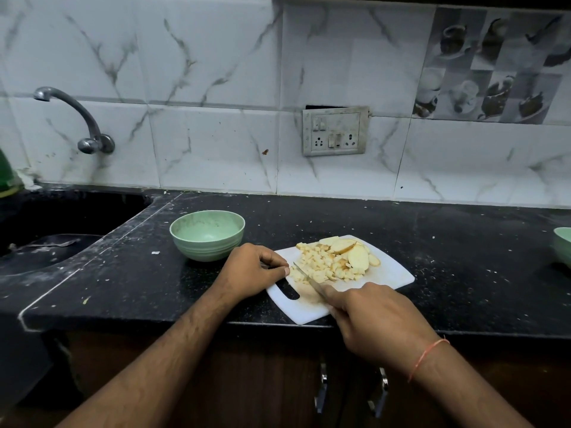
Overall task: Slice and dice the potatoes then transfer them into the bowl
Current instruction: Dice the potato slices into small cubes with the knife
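Note:
A white cutting board [386,279] lies at the counter's front edge. On it sits a pile of diced potato [324,265], with several potato slices [358,257] leaning at its far right side. My right hand [370,319] grips a knife [306,277], its index finger laid along the blade, the tip pointing into the dice at the pile's left. My left hand [253,273] has curled fingers and pinches potato pieces at the board's left edge, just beside the blade. A pale green bowl [207,234] stands empty to the left behind the board.
A black sink [61,230] with a chrome tap [77,118] lies at the left. A second green bowl [562,245] peeks in at the right edge. The black counter [448,242] is speckled with crumbs. A wall socket [335,131] sits on the tiles behind.

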Tool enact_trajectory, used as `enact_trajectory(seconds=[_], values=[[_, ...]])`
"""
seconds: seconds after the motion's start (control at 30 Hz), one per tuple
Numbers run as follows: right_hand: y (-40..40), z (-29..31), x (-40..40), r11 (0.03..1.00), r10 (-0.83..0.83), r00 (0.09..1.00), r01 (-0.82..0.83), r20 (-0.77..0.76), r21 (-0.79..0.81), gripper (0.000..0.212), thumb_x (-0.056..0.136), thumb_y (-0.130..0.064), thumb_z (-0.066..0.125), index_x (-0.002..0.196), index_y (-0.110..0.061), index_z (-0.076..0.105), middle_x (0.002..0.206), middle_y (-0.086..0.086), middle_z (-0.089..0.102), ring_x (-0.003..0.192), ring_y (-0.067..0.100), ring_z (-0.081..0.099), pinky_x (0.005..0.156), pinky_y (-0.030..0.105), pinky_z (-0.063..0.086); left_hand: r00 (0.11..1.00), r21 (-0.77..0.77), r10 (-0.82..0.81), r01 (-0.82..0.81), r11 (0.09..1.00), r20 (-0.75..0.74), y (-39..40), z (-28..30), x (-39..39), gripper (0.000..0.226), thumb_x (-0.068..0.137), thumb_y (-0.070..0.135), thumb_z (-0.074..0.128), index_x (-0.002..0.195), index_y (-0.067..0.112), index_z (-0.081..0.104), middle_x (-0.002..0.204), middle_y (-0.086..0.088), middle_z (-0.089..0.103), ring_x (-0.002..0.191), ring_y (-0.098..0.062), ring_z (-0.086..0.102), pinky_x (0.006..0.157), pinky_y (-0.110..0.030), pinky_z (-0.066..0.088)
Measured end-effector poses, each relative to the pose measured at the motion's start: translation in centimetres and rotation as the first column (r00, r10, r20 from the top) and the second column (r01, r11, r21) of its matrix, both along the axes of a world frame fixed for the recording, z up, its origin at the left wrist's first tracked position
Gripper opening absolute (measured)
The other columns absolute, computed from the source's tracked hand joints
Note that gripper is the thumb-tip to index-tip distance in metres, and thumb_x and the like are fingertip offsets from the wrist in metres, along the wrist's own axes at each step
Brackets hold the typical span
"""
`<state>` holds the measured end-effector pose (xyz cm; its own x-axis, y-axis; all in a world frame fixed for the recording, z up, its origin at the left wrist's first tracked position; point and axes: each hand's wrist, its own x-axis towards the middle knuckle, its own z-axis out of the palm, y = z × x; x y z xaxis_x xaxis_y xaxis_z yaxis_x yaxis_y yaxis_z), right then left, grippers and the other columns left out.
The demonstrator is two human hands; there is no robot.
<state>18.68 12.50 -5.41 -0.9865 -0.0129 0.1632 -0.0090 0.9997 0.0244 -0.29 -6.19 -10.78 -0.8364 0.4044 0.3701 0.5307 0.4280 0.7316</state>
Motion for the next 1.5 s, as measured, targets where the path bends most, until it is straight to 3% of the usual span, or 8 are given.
enact_trajectory(seconds=[0.33, 0.53, 0.87, 1.1, 1.2, 1.33, 1.4, 1.5], values=[[-0.9, 0.0, 0.0, 0.999, 0.008, 1.0, -0.008, -0.007, 0.048, 0.058, 0.104, -0.038, 0.038, 0.158, -0.047, 0.022, 0.103, 0.002, 0.065, 0.099, 0.026, 0.061, 0.073, 0.038, 0.046, 1.0, -0.016, 0.026, -0.026, 1.0, 0.006, -0.1, 0.0, 0.0, 0.01, 0.078, 0.031, 0.093, 0.077, 0.036, 0.085, 0.088, 0.02, 0.078, 0.08, 0.004, 0.072, 0.077, -0.02, 0.056], [-1.2, 0.7, 0.0, 0.999, -0.037, 0.995, 0.035, -0.096, -0.026, 0.039, 0.104, -0.037, 0.038, 0.142, -0.036, 0.046, 0.098, 0.001, 0.066, 0.094, 0.027, 0.062, 0.067, 0.036, 0.044, 0.998, -0.03, 0.067, -0.067, 0.997, 0.001, 0.0, 0.1, 0.3, 0.01, 0.076, 0.036, 0.094, 0.075, 0.035, 0.084, 0.081, 0.021, 0.077, 0.079, 0.004, 0.071, 0.076, -0.024, 0.058], [-1.6, 1.2, -1.9, 0.999, -0.053, 0.998, 0.053, 0.02, 0.01, 0.037, 0.103, -0.036, 0.04, 0.136, -0.035, 0.056, 0.098, -0.001, 0.064, 0.09, 0.023, 0.057, 0.07, 0.035, 0.044, 0.998, -0.028, 0.067, -0.067, 0.997, 0.0, -0.1, -0.1, -0.1, 0.01, 0.075, 0.038, 0.094, 0.076, 0.036, 0.084, 0.079, 0.021, 0.077, 0.078, 0.002, 0.071, 0.078, -0.03, 0.06], [-0.5, 3.4, -3.6, 1.0, 0.012, 0.986, -0.014, 0.165, 0.011, 0.024, 0.097, -0.03, 0.046, 0.096, -0.022, 0.069, 0.085, -0.001, 0.066, 0.082, 0.021, 0.058, 0.072, 0.033, 0.049, 0.998, -0.03, 0.07, -0.07, 0.997, 0.0, 0.0, -0.3, -0.2, 0.013, 0.075, 0.039, 0.094, 0.081, 0.037, 0.084, 0.083, 0.02, 0.077, 0.08, 0.004, 0.071, 0.081, -0.03, 0.061], [0.4, 3.4, -4.4, 0.996, 0.051, 0.98, -0.037, 0.193, -0.077, 0.034, 0.093, -0.031, 0.047, 0.115, -0.023, 0.072, 0.104, 0.002, 0.074, 0.096, 0.022, 0.066, 0.085, 0.036, 0.056, 0.998, -0.029, 0.063, -0.062, 0.998, 0.001, 0.0, -0.3, -0.3, 0.015, 0.074, 0.04, 0.095, 0.084, 0.037, 0.084, 0.086, 0.021, 0.077, 0.082, 0.006, 0.071, 0.084, -0.032, 0.062], [1.8, 2.9, -4.7, 0.951, 0.061, 0.972, 0.011, 0.225, -0.308, 0.024, 0.098, -0.031, 0.054, 0.098, -0.037, 0.077, 0.085, -0.01, 0.07, 0.084, 0.012, 0.064, 0.07, 0.024, 0.048, 0.996, -0.035, 0.084, -0.084, 0.996, -0.007, 0.1, 0.0, 0.1, 0.013, 0.074, 0.039, 0.095, 0.079, 0.034, 0.083, 0.083, 0.02, 0.077, 0.08, 0.004, 0.071, 0.081, -0.03, 0.061], [2.4, 2.1, -4.8, 0.893, 0.052, 0.983, 0.032, 0.174, -0.45, 0.022, 0.099, -0.034, 0.058, 0.107, -0.034, 0.078, 0.095, -0.007, 0.075, 0.091, 0.013, 0.068, 0.081, 0.029, 0.052, 0.997, -0.035, 0.081, -0.082, 0.996, -0.013, 0.1, 0.1, 0.3, 0.012, 0.075, 0.037, 0.095, 0.075, 0.033, 0.083, 0.082, 0.02, 0.077, 0.079, 0.004, 0.071, 0.079, -0.03, 0.061], [3.2, 1.0, -4.9, 0.799, 0.049, 0.995, 0.015, 0.089, -0.601, 0.024, 0.102, -0.036, 0.059, 0.121, -0.034, 0.075, 0.094, -0.02, 0.072, 0.071, -0.014, 0.061, 0.066, 0.015, 0.046, 0.998, -0.034, 0.048, -0.049, 0.998, -0.046, -0.1, -0.1, 0.3, 0.011, 0.078, 0.034, 0.093, 0.074, 0.033, 0.084, 0.084, 0.021, 0.076, 0.08, 0.003, 0.072, 0.08, -0.031, 0.061]])
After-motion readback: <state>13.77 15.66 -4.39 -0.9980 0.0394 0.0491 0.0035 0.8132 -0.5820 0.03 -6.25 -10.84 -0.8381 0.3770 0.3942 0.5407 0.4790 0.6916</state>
